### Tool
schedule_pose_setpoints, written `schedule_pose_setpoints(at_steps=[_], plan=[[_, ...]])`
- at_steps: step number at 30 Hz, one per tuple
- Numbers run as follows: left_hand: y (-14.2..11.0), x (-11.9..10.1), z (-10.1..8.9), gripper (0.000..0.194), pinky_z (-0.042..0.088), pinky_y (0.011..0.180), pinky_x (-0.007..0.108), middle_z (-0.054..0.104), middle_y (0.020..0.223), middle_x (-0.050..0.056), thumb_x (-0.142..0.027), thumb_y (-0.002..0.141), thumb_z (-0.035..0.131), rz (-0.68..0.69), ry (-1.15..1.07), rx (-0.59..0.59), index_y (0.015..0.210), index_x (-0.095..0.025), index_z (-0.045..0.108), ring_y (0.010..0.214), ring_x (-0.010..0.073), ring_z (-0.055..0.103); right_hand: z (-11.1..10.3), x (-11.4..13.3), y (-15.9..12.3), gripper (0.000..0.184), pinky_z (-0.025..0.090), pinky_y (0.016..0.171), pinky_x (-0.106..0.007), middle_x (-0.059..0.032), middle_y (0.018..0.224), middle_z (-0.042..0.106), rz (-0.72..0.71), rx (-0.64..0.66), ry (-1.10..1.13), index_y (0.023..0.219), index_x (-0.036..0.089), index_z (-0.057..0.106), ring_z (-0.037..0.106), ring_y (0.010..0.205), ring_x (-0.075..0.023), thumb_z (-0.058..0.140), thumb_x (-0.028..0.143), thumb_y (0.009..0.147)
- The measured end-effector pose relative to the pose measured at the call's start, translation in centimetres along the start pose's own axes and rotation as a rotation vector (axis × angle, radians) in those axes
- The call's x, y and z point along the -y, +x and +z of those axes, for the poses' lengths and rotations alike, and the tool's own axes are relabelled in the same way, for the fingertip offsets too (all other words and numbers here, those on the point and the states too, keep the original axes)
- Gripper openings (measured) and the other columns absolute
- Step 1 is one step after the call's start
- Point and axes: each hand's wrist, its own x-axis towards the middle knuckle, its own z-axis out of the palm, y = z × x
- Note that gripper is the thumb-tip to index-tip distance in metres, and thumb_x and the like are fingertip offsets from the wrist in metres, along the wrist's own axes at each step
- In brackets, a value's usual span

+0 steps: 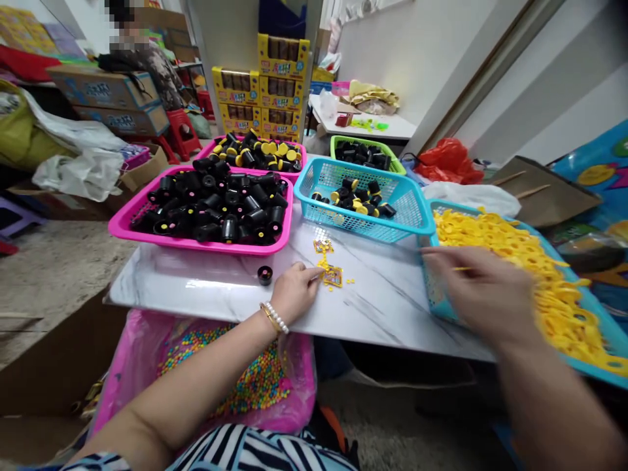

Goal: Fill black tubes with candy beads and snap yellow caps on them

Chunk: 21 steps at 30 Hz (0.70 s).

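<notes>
My left hand [296, 292] rests on the marbled white table [216, 278]. Its index finger is stretched out and touches small yellow pieces [324, 263] beside a printed yellow packet [333, 276]. A second small packet [323, 246] lies just behind. To the left of this hand stands a small black cup [265, 275]. My right hand [478, 291] is smeared by motion at the left side of a blue basket [434, 297] of yellow plastic pieces [515, 252]. A sliver of yellow shows among its fingers; whether they grip it is unclear.
Black cups fill a pink basket [196, 246]; more lie in a second pink basket [300, 154], a light blue basket [363, 230] and a green basket [392, 167]. Below the table edge sits a pink tub [307, 386] of coloured beads. A person [152, 65] is behind cartons, far left.
</notes>
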Motion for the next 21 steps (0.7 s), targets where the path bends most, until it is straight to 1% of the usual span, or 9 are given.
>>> schedule_pose_setpoints(at_steps=[1, 3, 4, 6, 8, 12, 16, 19, 21], plan=[[0.0, -0.1, 0.0, 0.029, 0.05, 0.076, 0.027, 0.065, 0.088, 0.005, -0.022, 0.091, 0.058, 0.003, 0.017, 0.01, 0.115, -0.024, 0.074, 0.079, 0.0172, 0.063, 3.4, 2.1, 0.0, 0.025, 0.05, 0.083, -0.048, -0.0097, 0.101, 0.07, -0.071, 0.05, -0.061, 0.103, 0.031, 0.073, 0.064, 0.094, -0.0326, 0.059, 0.046, 0.088], [-0.1, 0.0, 0.0, 0.03, 0.05, 0.076, 0.027, 0.064, 0.088, 0.006, -0.022, 0.092, 0.057, 0.002, 0.021, 0.017, 0.116, -0.023, 0.074, 0.079, 0.0176, 0.063, 9.3, 4.8, 0.4, 0.02, 0.049, 0.086, -0.043, -0.0101, 0.096, 0.069, -0.116, 0.191, -0.115, 0.097, 0.024, 0.074, 0.064, 0.09, -0.0277, 0.064, 0.035, 0.084], [-0.1, 0.1, 0.0, 0.03, 0.05, 0.078, 0.028, 0.064, 0.087, 0.006, -0.021, 0.091, 0.057, -0.001, 0.008, 0.014, 0.115, -0.022, 0.074, 0.08, 0.0179, 0.063, 11.4, 5.3, 0.7, 0.018, 0.048, 0.087, -0.042, -0.0109, 0.096, 0.068, -0.118, 0.2, -0.133, 0.095, 0.022, 0.074, 0.063, 0.092, -0.0277, 0.066, 0.032, 0.081], [0.0, 0.2, 0.0, 0.028, 0.051, 0.08, 0.028, 0.065, 0.086, 0.006, -0.02, 0.089, 0.059, -0.006, -0.023, 0.001, 0.111, -0.02, 0.075, 0.081, 0.0182, 0.063, 13.9, 5.1, 1.4, 0.013, 0.047, 0.087, -0.041, -0.0111, 0.095, 0.066, -0.112, 0.201, -0.158, 0.089, 0.021, 0.071, 0.06, 0.093, -0.027, 0.065, 0.026, 0.08], [0.0, 0.4, 0.0, 0.026, 0.051, 0.081, 0.029, 0.066, 0.084, 0.006, -0.02, 0.088, 0.06, -0.009, -0.045, -0.01, 0.108, -0.019, 0.076, 0.079, 0.018, 0.063, 14.3, 4.2, 1.8, 0.007, 0.045, 0.086, -0.04, -0.0099, 0.092, 0.065, -0.116, 0.211, -0.17, 0.081, 0.021, 0.067, 0.059, 0.092, -0.0257, 0.062, 0.025, 0.08], [0.1, 0.4, 0.1, 0.024, 0.052, 0.081, 0.03, 0.067, 0.085, 0.007, -0.021, 0.087, 0.061, -0.018, -0.08, -0.016, 0.105, -0.016, 0.077, 0.08, 0.0192, 0.064, 12.3, 3.3, 3.2, 0.012, 0.045, 0.071, -0.034, -0.0056, 0.078, 0.064, -0.098, 0.303, -0.144, 0.07, 0.021, 0.059, 0.059, 0.076, -0.0209, 0.062, 0.029, 0.079], [0.0, 0.4, 0.1, 0.024, 0.051, 0.081, 0.031, 0.068, 0.086, 0.007, -0.023, 0.088, 0.062, -0.024, -0.105, -0.015, 0.106, -0.017, 0.076, 0.08, 0.0191, 0.064, 11.2, 3.7, 6.3, 0.013, 0.041, 0.055, -0.026, -0.0009, 0.067, 0.066, -0.017, 0.394, -0.083, 0.087, 0.019, 0.061, 0.059, 0.058, -0.0153, 0.058, 0.031, 0.082], [0.0, 0.3, 0.0, 0.023, 0.051, 0.079, 0.031, 0.068, 0.084, 0.007, -0.023, 0.087, 0.062, -0.028, -0.118, -0.024, 0.104, -0.017, 0.077, 0.078, 0.019, 0.064, 12.0, 4.0, 8.7, 0.027, 0.041, 0.052, -0.025, 0.0004, 0.064, 0.066, -0.006, 0.456, -0.063, 0.106, 0.016, 0.065, 0.059, 0.053, -0.0136, 0.053, 0.028, 0.085], [0.0, 0.3, -0.1, 0.022, 0.051, 0.077, 0.031, 0.068, 0.083, 0.007, -0.022, 0.087, 0.063, -0.029, -0.124, -0.029, 0.103, -0.017, 0.077, 0.075, 0.0186, 0.064, 13.0, 4.0, 9.8, 0.03, 0.039, 0.051, -0.025, 0.0015, 0.059, 0.064, -0.026, 0.476, -0.083, 0.108, 0.017, 0.07, 0.057, 0.05, -0.0134, 0.055, 0.028, 0.084]])
